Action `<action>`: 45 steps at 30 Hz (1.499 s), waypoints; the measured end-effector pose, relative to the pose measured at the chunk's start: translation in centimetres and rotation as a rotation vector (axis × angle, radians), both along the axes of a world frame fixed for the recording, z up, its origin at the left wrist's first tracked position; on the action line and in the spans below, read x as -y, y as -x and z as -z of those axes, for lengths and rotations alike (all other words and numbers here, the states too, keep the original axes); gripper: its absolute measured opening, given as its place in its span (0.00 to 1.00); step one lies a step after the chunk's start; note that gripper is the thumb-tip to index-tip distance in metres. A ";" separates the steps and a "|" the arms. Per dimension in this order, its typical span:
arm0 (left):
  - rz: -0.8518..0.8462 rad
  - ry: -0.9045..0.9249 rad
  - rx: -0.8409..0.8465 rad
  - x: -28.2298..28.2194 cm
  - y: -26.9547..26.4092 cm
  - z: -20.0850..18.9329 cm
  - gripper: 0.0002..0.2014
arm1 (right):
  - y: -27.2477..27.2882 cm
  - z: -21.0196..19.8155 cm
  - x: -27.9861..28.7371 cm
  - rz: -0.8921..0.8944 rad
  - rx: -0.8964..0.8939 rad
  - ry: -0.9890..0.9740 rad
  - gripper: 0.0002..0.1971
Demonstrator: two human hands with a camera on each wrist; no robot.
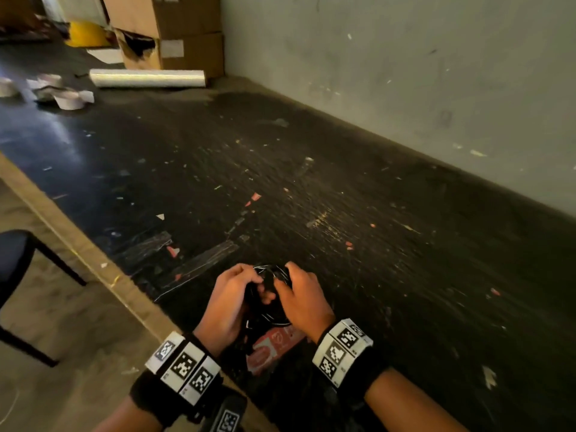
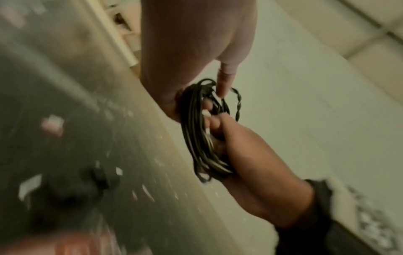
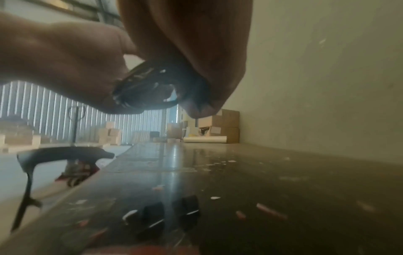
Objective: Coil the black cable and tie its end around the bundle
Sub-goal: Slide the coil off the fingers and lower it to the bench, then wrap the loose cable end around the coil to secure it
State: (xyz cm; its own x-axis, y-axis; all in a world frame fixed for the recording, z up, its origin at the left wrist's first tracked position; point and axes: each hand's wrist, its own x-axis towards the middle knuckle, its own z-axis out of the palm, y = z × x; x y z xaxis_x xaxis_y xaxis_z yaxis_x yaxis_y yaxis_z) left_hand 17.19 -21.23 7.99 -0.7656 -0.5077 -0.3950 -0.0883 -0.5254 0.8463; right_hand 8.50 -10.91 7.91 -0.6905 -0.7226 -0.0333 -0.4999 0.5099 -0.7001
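Coiling done: black cable bundled, gripped between left hand and right hand, above surface. Remaining: tying twisted end around bundle, judged unfinished.

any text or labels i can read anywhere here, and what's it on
No text can be read.
Wristbands: black and white square code markers; small print beside them too tiny to read.
Red and white packet on the table under the hands: printing blurred, unreadable.
Cardboard boxes: pale labels, nothing readable.
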 end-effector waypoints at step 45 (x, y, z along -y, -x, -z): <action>0.420 0.495 -0.138 2.8 5.2 2.5 0.11 | 2.4 -1.0 -2.1 0.094 -0.144 0.029 0.03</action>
State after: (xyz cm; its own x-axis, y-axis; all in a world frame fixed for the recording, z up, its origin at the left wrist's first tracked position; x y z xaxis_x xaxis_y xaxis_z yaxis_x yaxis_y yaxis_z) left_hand 12.01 -24.01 5.54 -0.9650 -0.2511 -0.0761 -0.0744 -0.0163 0.9971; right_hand 6.07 -8.86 8.87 -0.7510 -0.6540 0.0907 -0.5474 0.5399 -0.6395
